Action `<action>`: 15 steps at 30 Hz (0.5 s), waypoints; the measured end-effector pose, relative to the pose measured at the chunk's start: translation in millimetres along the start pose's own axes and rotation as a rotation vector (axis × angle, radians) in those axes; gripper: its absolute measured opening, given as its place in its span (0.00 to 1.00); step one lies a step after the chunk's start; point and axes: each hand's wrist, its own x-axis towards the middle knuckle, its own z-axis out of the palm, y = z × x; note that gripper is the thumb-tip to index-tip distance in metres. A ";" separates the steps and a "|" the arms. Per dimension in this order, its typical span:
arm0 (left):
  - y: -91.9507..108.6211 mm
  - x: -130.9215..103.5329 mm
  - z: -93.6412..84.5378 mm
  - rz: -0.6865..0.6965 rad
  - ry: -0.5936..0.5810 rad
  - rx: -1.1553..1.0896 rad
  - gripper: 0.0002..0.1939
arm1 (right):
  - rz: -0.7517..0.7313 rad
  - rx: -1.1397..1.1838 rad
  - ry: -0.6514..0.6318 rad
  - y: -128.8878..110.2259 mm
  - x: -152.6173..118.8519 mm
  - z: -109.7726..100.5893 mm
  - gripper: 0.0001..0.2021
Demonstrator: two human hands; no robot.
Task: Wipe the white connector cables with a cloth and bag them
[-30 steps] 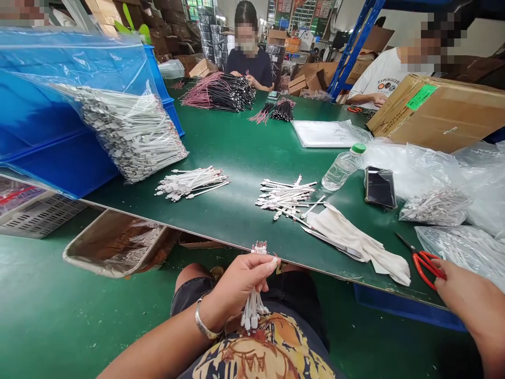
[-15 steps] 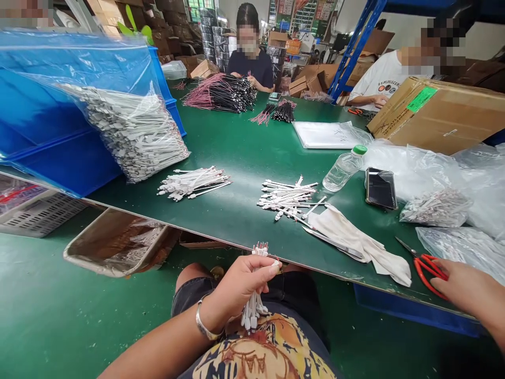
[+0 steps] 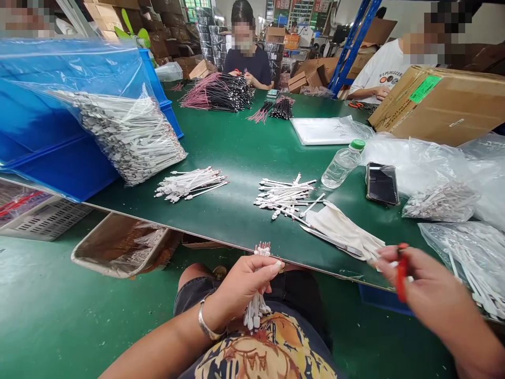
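The right hand (image 3: pixel 430 281) now holds the red scissors (image 3: pixel 401 278) up off the table (image 3: pixel 232 142) at lower right, while the left hand (image 3: pixel 246 279) grips white cables (image 3: pixel 254 313) at lower centre, so both seem occupied.

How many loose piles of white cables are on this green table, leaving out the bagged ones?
2: a left pile near the blue bin, and a right pile beside the white cloth. More could be hidden behind the cardboard box.

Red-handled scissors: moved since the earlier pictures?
Yes. Held in the right hand, the red-handled scissors have shifted left in the view, toward the white glove, judged against the phone on the table.
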 end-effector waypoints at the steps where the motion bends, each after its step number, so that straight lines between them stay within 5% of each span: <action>1: -1.4 0.2 0.3 0.010 -0.014 -0.024 0.13 | -0.110 0.054 -0.056 -15.8 -6.7 10.1 0.22; 6: -6.1 -1.2 1.3 0.032 -0.048 -0.110 0.12 | -0.494 0.126 -0.128 -77.6 -26.7 53.0 0.23; 15: -5.4 -5.2 0.5 0.028 -0.157 -0.296 0.10 | -0.501 0.221 -0.123 -110.2 -23.2 70.4 0.20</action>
